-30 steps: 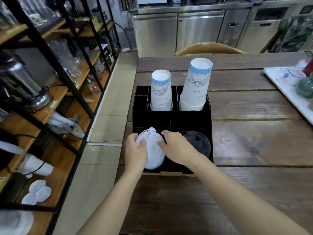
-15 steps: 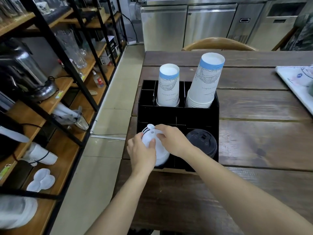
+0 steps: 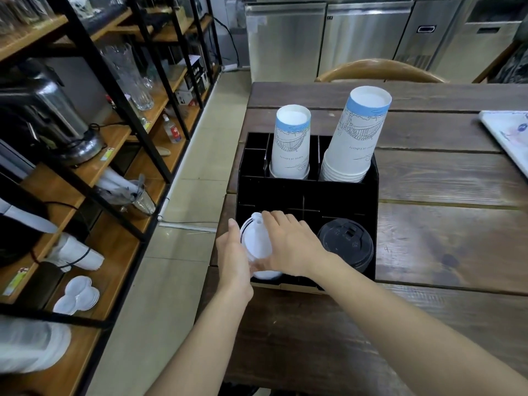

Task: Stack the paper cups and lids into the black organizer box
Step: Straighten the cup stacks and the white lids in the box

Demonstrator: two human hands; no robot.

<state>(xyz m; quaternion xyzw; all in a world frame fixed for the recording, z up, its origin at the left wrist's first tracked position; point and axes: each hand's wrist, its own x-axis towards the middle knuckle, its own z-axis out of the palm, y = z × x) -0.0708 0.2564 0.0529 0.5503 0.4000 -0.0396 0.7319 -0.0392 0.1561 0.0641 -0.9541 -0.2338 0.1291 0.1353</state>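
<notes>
head view showed two hands, left hand [image 3: 233, 260] and right hand [image 3: 288, 247], clasping one stack of white lids [image 3: 257, 247] in the black organizer box [image 3: 308, 192] front-left compartment, beside one black lid stack [image 3: 345, 244]; two paper cup stacks [image 3: 291, 144] stood behind.

I'm in a café back area: steel fridges [image 3: 328, 35] beyond my table [image 3: 443, 252], shelves [image 3: 94, 172] of glasses [image 3: 128, 75] left of it.

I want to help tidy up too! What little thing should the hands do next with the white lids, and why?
Probably press the white lids straight down into the front-left slot of the black organizer box. Both the left hand and right hand hold the stack, which looks tilted and raised above the slot, while the black lids beside it already sit in place.
</notes>
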